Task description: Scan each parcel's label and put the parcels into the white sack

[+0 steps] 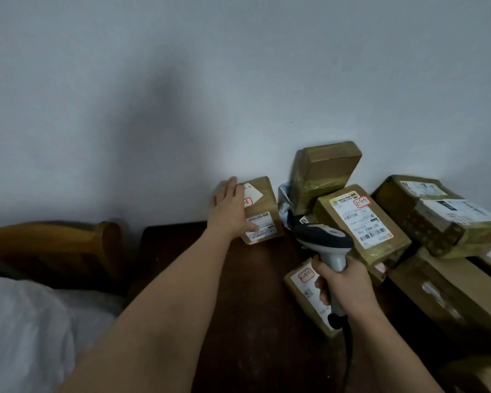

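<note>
While our right hand (345,285) grips the scanner (325,245), our left hand (230,209), fingers straight, rests on a small parcel (262,215) on the worktop (253,293) by the wall.

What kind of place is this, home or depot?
Probably a room in a home, not a depot. A wooden bed frame with white bedding stands beside a dark wooden table against a plain wall. Labelled parcels are piled on the table.

Left hand (229,209) laid on small parcel (262,212) against wall (182,95); right hand (345,289) gripped scanner (322,241) above dark table (250,293), beside heaped parcels (425,222).
</note>
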